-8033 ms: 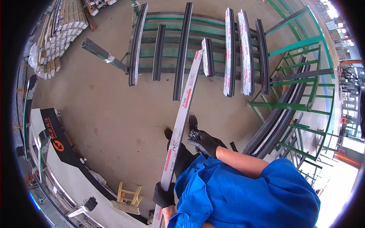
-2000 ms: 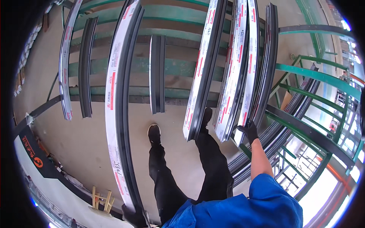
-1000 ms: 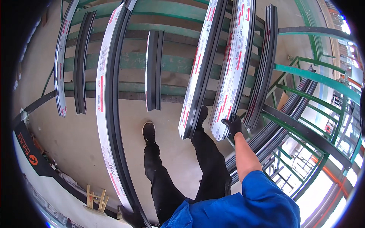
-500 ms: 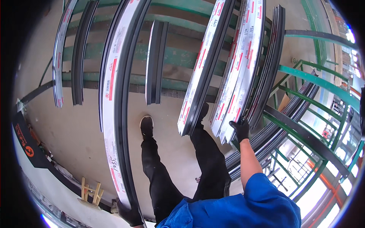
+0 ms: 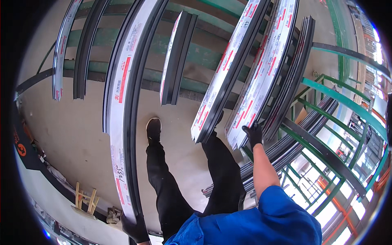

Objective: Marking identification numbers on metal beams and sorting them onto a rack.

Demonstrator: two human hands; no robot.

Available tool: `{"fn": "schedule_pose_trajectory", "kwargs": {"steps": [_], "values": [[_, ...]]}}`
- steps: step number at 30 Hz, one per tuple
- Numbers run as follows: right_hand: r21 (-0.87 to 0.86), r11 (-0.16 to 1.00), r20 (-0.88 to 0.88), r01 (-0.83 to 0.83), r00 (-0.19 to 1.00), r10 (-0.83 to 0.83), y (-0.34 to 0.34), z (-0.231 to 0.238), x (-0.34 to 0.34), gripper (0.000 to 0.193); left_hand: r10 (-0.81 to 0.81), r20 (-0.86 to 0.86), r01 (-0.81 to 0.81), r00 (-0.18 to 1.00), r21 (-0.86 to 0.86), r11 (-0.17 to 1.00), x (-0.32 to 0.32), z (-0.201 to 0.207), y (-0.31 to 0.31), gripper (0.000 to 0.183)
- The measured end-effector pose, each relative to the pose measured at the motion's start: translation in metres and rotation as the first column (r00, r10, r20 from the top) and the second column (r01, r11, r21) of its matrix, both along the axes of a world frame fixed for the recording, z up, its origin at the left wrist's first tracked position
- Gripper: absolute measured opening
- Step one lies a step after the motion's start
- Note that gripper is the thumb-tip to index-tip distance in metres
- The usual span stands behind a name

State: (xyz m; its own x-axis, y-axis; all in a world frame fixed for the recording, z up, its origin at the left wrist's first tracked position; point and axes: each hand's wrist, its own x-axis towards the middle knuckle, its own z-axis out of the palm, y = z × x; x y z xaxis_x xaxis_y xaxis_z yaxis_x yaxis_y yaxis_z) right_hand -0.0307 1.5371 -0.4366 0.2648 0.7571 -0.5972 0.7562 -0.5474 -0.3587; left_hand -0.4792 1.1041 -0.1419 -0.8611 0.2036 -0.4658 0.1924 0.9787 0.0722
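Observation:
My left hand, in a black glove, is closed round the near end of a long profile. That profile is black with white and red protective film and a handwritten mark; another dark profile lies against its left side. On the right, my gloved right hand grips the near end of a bundle of film-covered profiles, thumb on the film, fingers partly hidden at the edge. Left of that bundle lies a separate film-covered profile. A short dark profile rests between the two sides.
Green rack bars run crosswise under the profiles. At far left lie two further profiles. Several dark profiles lie right of my right hand, beside a green frame holding more. A small wooden stand is at lower left.
The whole view has shifted slightly, with the rack and profiles at a somewhat different angle. Both hands stay on the same profile ends; no clear movement of the profiles on the rack shows.

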Motion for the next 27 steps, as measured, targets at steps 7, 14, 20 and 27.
{"fn": "schedule_pose_trajectory", "kwargs": {"steps": [7,14,20,27], "values": [[-0.02,1.0,-0.059,0.021,0.998,-0.022,0.004,-0.017,0.009,0.074,0.058,-0.037,-0.054,0.998,0.089,0.995,0.009,-0.015,-0.02,0.056],[0.039,0.998,-0.019,-0.045,0.999,0.046,0.005,-0.039,0.024,0.06,0.044,-0.001,-0.044,0.999,0.04,0.998,0.009,-0.015,-0.034,0.05],[0.069,0.996,0.217,-0.064,0.975,0.047,0.01,-0.002,0.004,0.079,0.09,0.006,-0.09,0.996,0.018,0.996,0.009,0.003,-0.053,0.048],[0.209,0.929,0.356,-0.306,0.908,0.219,-0.017,0.048,-0.065,0.064,0.113,-0.062,-0.111,0.992,0.046,0.993,-0.005,0.012,-0.088,0.043]]}}
